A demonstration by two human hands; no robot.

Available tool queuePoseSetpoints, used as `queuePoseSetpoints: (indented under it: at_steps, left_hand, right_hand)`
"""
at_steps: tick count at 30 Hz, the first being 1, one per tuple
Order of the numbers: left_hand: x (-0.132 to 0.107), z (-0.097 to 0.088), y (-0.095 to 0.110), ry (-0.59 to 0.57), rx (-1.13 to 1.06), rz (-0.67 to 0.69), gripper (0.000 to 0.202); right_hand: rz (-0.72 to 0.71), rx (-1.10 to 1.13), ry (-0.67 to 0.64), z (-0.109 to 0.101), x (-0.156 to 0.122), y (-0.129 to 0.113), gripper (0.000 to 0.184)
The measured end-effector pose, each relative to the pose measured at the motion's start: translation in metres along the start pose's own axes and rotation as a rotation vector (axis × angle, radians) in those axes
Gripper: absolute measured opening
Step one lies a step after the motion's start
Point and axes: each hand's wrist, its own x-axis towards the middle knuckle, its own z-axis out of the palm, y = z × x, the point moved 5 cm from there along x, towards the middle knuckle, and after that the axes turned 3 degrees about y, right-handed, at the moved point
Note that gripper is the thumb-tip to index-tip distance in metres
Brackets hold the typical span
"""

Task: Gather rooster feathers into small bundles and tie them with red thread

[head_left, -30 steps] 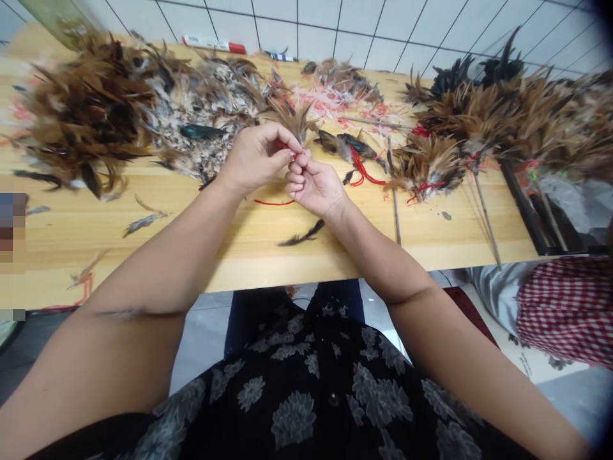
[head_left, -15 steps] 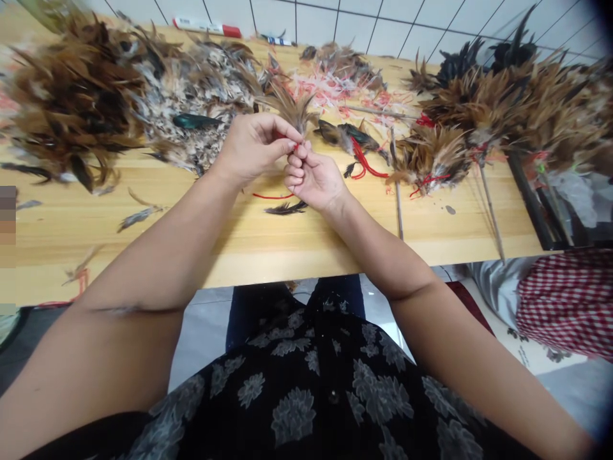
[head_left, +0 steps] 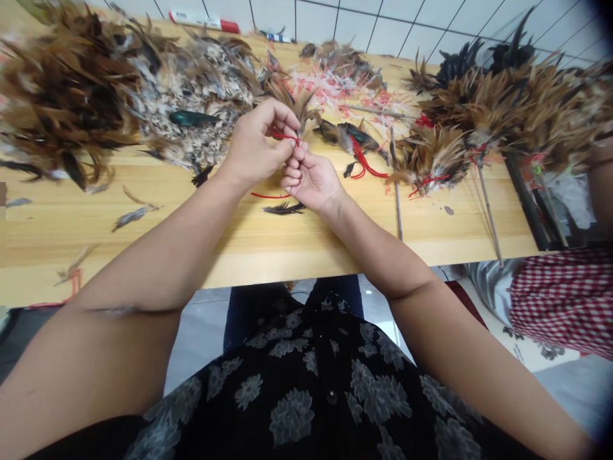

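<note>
My left hand is closed, with a short length of red string across its thumb and fingers. Fingers curled, my right hand pinches the base of a small bunch of brown feathers, whose tips fan out away from me. The red string meets the feather bases between the two hands, which nearly touch. How it is wound there is hidden by the fingertips. Below the hands, a loose red string end and a dark feather lie on the wooden table.
Heaps of brown feathers and grey-white feathers cover the left side. Red strings, a thin stick and feather dusters lie to the right. A marker rests at the back. Another person's arm shows at the right edge.
My left hand's fingers have lifted and parted slightly from the right hand, and more red string now shows between them. Another person's arm has come into view at the right edge.
</note>
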Motion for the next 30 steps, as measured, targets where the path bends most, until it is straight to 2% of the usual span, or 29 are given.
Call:
queuePoseSetpoints:
  at_steps: [6,10,16,24,30]
  left_hand:
    - [-0.010,-0.002,0.008,0.018,0.055,0.042,0.019]
    - [-0.012,0.001,0.011,0.049,0.062,-0.027,0.014]
    - [-0.015,-0.003,0.020,0.142,0.014,0.003,0.024]
    - [-0.011,0.004,0.019,0.100,-0.040,0.015,0.020]
    - [-0.007,0.004,0.009,0.077,-0.096,0.013,0.021]
  right_hand:
    - [-0.005,0.004,-0.014,-0.002,0.009,0.003,0.046]
    - [0.004,0.021,-0.003,-0.001,0.009,0.004,0.048]
    - [0.002,0.033,0.001,0.002,0.005,0.004,0.048]
    - [-0.032,0.047,0.002,0.003,0.009,0.006,0.043]
    - [0.052,0.132,0.017,0.011,-0.005,0.010,0.045]
